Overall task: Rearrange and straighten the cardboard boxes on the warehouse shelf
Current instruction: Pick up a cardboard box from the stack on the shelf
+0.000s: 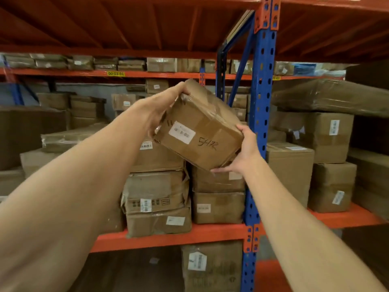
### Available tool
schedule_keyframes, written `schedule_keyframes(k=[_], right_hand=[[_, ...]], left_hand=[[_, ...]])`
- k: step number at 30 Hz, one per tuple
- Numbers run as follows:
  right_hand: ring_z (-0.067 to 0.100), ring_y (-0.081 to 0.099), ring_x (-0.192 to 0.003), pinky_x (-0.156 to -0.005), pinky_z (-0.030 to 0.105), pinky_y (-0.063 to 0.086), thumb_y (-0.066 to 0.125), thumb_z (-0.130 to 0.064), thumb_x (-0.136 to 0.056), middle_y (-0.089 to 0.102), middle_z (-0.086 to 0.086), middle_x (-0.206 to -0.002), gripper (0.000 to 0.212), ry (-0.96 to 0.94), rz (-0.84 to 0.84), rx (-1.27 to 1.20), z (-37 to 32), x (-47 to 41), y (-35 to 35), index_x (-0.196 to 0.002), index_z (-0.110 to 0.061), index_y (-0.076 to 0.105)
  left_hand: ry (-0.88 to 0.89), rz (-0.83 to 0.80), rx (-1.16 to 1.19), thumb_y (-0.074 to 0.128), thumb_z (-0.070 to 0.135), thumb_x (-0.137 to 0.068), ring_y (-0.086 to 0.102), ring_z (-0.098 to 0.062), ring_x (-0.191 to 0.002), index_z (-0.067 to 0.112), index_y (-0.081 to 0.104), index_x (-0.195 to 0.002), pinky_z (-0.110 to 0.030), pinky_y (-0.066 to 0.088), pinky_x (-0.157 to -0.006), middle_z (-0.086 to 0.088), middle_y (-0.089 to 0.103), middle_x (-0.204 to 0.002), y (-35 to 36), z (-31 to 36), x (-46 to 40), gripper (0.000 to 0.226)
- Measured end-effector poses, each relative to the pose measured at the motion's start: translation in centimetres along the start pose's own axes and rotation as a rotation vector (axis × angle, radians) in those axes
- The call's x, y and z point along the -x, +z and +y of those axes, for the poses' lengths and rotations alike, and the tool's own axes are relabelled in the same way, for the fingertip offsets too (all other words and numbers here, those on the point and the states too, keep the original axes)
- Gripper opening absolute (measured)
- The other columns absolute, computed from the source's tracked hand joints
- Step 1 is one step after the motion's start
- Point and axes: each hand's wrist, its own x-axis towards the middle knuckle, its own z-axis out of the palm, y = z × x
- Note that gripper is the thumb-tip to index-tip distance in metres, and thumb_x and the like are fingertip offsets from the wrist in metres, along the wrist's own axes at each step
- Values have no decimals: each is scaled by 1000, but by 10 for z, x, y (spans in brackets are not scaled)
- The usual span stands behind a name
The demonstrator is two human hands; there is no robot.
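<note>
Both hands hold one cardboard box [200, 131] up in the air, in front of the shelf and above the stacks, tilted w/ its left side higher. The left hand [156, 109] grips the upper left corner, fingers curled over the top edge, thumb on the near side. The right hand [242, 153] supports the lower right corner from below, palm against the side and fingers under the bottom. The box has a white label [182, 132] on the front face and black handwriting next to it, approx. "54 72", plus clear tape across the top.

Just under the box are two stacks of boxes on the orange shelf beam [168, 237]. The left stack [156, 192] looks crushed and uneven, w/ wrinkled plastic wrap. The right stack [217, 199] is more straight. A blue upright post [262, 102] stands just right of the held box. More boxes [328, 163] sit on the shelf to the right of the post. Behind, other racks w/ flat packs are visible, and a yellow tag [115, 73] on a far beam.
</note>
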Motion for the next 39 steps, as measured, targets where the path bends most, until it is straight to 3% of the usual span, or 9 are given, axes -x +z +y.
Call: schedule_keyframes(k=[4, 8, 13, 21, 24, 28, 31, 36, 39], right_hand=[[46, 49, -119, -96, 83, 41, 67, -59, -82, 55, 9, -130, 62, -139, 138, 301, -63, -10, 5, -136, -33, 51], [34, 57, -109, -82, 56, 47, 67, -57, -78, 65, 4, -125, 60, -189, 237, 404, -86, -24, -5, -130, -29, 59], [34, 58, -111, -96, 62, 46, 69, -57, -72, 66, 2, -125, 65, -250, 276, 455, -98, -45, -28, -131, -30, 61], [28, 57, -114, -95, 53, 49, 67, -69, -81, 62, 1, -131, 69, -228, 287, 600, -77, -73, -52, -138, -31, 55], [25, 51, -136, -113, 50, 44, 76, -80, -73, 50, -7, -148, 118, -297, 155, 851, -61, -90, -46, -164, -26, 25], [33, 41, -150, -125, 52, 34, 82, -80, -62, 36, 10, -168, 155, -329, 110, 1114, -62, -109, -42, -166, -18, -14], [34, 40, -151, -125, 50, 33, 77, -77, -72, 33, 11, -170, 149, -372, 105, 1166, -60, -117, -40, -164, -14, -21], [32, 38, -152, -121, 46, 36, 75, -72, -77, 32, 10, -169, 135, -499, 106, 1109, -44, -140, -40, -164, -14, -11], [35, 30, -157, -126, 53, 31, 74, -92, -52, 21, 12, -174, 160, -512, 102, 1098, -39, -155, -36, -164, -17, -13]], left_hand=[[-59, 36, 419, 60, 77, -70, 64, -34, -100, 22, 65, -99, -54, 42, -95, -10, 75, -103, 28, -28, -24, 63], [-65, -9, 513, 58, 71, -76, 63, -32, -90, 21, 65, -96, -47, 43, -81, -10, 74, -94, 53, -24, -32, 55], [-30, -37, 570, 55, 62, -90, 59, -26, -73, 18, 62, -104, -33, 37, -55, -10, 67, -86, 71, -12, -36, 46], [-253, -123, 566, 53, 77, -81, 57, -38, -86, 14, 64, -108, -50, 46, -73, -18, 68, -93, 101, -47, -96, 69], [-193, -62, 205, 45, 80, -86, 61, -48, -103, 11, 50, -127, -63, 56, -80, -23, 63, -115, 80, -55, -124, 80], [245, 185, -642, 60, 65, -91, 75, -28, -80, 8, 58, -130, -40, 63, -69, -11, 74, -101, 45, -15, -139, 69], [261, -69, -951, 78, 70, -71, 54, -35, -131, 31, 21, -161, -53, 47, -104, -6, 50, -151, 41, -9, -145, 113], [387, -67, -857, 92, 44, -67, 43, -33, -141, 31, 21, -160, -50, 38, -115, -6, 45, -156, 47, -55, -191, 118], [375, -60, -829, 91, 39, -70, 42, -34, -141, 33, 20, -159, -52, 38, -114, -7, 45, -155, 42, -57, -203, 114]])
